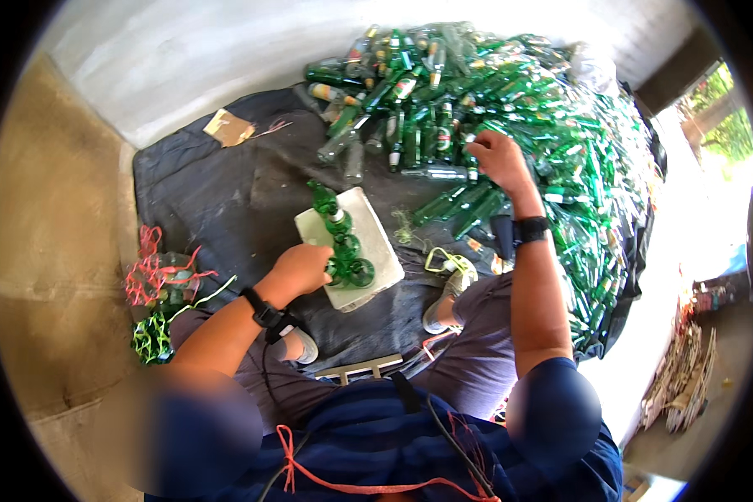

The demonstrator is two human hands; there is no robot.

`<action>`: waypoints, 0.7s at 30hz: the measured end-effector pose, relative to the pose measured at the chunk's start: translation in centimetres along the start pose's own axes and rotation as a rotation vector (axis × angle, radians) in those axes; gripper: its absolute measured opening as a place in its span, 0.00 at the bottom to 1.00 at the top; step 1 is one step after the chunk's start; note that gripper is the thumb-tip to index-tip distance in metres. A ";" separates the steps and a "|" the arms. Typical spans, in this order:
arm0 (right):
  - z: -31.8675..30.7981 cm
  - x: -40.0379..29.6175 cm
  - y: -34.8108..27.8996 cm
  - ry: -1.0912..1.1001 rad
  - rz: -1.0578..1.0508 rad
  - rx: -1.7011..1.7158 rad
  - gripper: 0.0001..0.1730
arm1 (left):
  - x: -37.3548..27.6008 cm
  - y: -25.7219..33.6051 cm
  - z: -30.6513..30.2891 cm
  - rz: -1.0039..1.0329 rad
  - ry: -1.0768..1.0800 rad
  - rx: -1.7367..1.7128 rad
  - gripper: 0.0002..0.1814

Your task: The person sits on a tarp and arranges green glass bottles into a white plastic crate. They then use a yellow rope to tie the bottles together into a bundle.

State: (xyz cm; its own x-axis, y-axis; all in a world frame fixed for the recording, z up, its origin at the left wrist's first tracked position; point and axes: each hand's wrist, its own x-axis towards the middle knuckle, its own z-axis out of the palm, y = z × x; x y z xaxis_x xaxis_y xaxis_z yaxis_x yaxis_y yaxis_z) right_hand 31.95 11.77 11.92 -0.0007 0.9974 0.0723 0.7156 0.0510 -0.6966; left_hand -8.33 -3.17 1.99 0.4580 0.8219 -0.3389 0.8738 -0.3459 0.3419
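Observation:
My left hand (298, 270) is closed around a green glass bottle (334, 273) at the near left of a small group. The other green glass bottles (346, 246) stand close together on a pale slab (379, 251) between my feet, and one at the far end looks tilted. Over the front edge of a large heap of glass bottles (508, 88), my right hand (502, 160) has its fingers curled. Its fingertips meet a green bottle (472, 164) there; whether they grip it is unclear.
Black sheeting (226, 207) covers the floor. Bundles of bottles tied with red string (163, 270) and yellow-green string (150, 337) sit at the left wall. Loose yellow-green string (448, 260) lies by my right foot. A cardboard piece (228, 128) rests near the back wall.

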 end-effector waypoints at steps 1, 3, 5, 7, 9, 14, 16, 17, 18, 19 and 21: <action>0.1 -0.2 -0.4 0.016 -0.017 -0.029 0.15 | -0.2 -0.1 -0.1 0.026 0.060 -0.023 0.24; 0.3 0.5 0.6 0.023 -0.028 -0.088 0.17 | 0.0 0.3 -1.0 -0.012 0.026 0.002 0.26; 0.0 -0.2 -0.5 -0.001 0.008 -0.004 0.17 | 0.1 0.2 -1.6 -0.018 -0.028 0.031 0.26; -0.2 0.2 1.1 0.017 -0.085 -0.164 0.18 | 0.7 0.4 -1.9 0.004 -0.039 0.047 0.28; 0.0 -0.2 0.2 0.027 -0.141 -0.183 0.18 | 0.6 0.5 -2.4 -0.079 -0.118 -0.091 0.34; 2.2 1.7 2.4 0.095 -0.125 -0.257 0.15 | 0.6 -0.1 -3.9 -0.085 -0.109 -0.115 0.48; 2.9 1.1 -0.8 0.053 -0.109 -0.216 0.15 | 0.4 -6.8 -2.0 -0.045 -0.025 -0.122 0.48; 4.2 1.8 1.5 0.124 -0.121 -0.183 0.14 | 1.1 -6.1 -3.0 0.000 -0.015 -0.080 0.46; 5.1 1.6 -1.7 0.005 -0.110 -0.151 0.13 | 0.0 -12.0 -1.4 -0.180 0.005 -0.248 0.46; 5.7 1.0 -1.4 0.086 -0.181 -0.226 0.12 | 0.5 -13.1 -1.4 -0.195 0.046 -0.340 0.46; 6.1 0.4 -1.8 0.044 -0.116 -0.174 0.12 | 2.3 -17.3 -1.0 -0.012 0.205 -0.092 0.43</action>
State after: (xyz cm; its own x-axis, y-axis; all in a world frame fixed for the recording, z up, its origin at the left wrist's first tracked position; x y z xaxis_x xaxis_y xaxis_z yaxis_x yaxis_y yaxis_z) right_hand 26.41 12.40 8.82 -0.0623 0.9820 0.1781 0.8223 0.1516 -0.5484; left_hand -22.59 5.15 -3.89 0.3965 0.9038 -0.1611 0.8562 -0.3007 0.4202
